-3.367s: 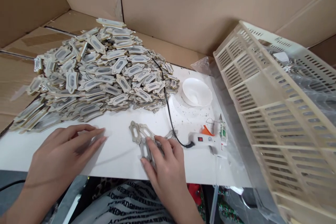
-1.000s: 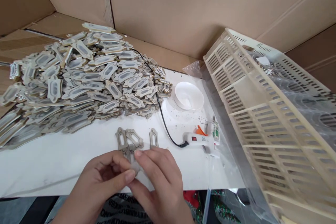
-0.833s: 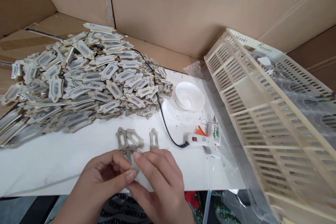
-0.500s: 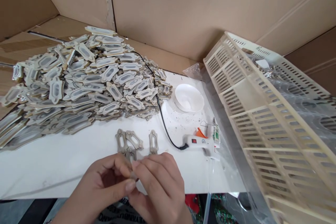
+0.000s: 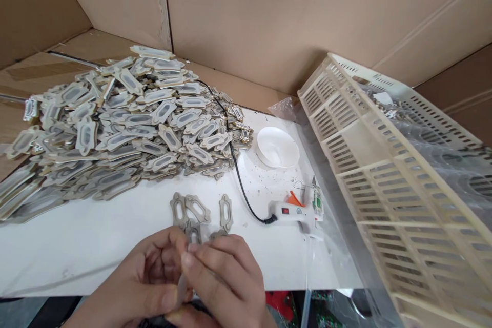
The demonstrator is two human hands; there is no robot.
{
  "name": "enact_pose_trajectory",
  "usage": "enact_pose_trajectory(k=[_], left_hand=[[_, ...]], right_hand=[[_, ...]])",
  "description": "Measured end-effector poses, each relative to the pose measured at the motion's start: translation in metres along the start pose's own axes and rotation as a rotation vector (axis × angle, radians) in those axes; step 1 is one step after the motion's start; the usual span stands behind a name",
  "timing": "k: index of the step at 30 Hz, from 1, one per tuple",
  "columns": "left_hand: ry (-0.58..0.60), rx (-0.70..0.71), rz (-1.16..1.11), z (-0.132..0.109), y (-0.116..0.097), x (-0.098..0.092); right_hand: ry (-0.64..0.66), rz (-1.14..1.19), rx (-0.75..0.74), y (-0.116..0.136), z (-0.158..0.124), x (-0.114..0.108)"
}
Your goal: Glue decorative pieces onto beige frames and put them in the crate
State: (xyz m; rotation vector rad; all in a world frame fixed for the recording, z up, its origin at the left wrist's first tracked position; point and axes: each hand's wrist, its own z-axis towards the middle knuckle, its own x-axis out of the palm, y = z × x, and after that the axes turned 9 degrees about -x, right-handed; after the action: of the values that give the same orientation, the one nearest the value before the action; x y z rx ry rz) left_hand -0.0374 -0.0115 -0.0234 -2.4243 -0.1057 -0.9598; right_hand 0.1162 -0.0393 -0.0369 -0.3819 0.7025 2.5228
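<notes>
Both hands meet near the table's front edge. My left hand pinches a small grey piece between thumb and fingers. Closed against the same piece from the right is my right hand, whose fingers partly cover it. Just beyond the fingertips lie several loose grey frame-shaped pieces, among them one at the left and one standing apart at the right. A large heap of similar pieces spreads over the table's left and back.
A white bowl stands right of the heap. A white glue gun with a black cord lies in front of it. On the right is a cream plastic crate holding clear bags. Cardboard walls rise behind.
The held piece has been turned and now shows longer between my hands. My fingers have shifted slightly down, uncovering more of the loose pieces. The view has tilted a little.
</notes>
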Motion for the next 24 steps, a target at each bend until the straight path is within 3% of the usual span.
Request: enact_pose_trajectory(k=[5,12,19,24], left_hand=[[-0.124,0.100,0.059,-0.002,-0.005,0.013],[-0.132,0.150,0.055,0.000,-0.005,0.014],[-0.404,0.222,0.089,0.003,0.000,0.013],[-0.532,0.275,0.067,0.004,0.003,0.015]], right_hand=[[0.061,0.006,0.061,0.001,0.006,-0.004],[0.052,0.034,0.075,0.002,0.009,-0.005],[-0.033,-0.205,0.082,0.006,-0.002,0.003],[-0.104,-0.318,0.080,0.011,-0.006,0.013]])
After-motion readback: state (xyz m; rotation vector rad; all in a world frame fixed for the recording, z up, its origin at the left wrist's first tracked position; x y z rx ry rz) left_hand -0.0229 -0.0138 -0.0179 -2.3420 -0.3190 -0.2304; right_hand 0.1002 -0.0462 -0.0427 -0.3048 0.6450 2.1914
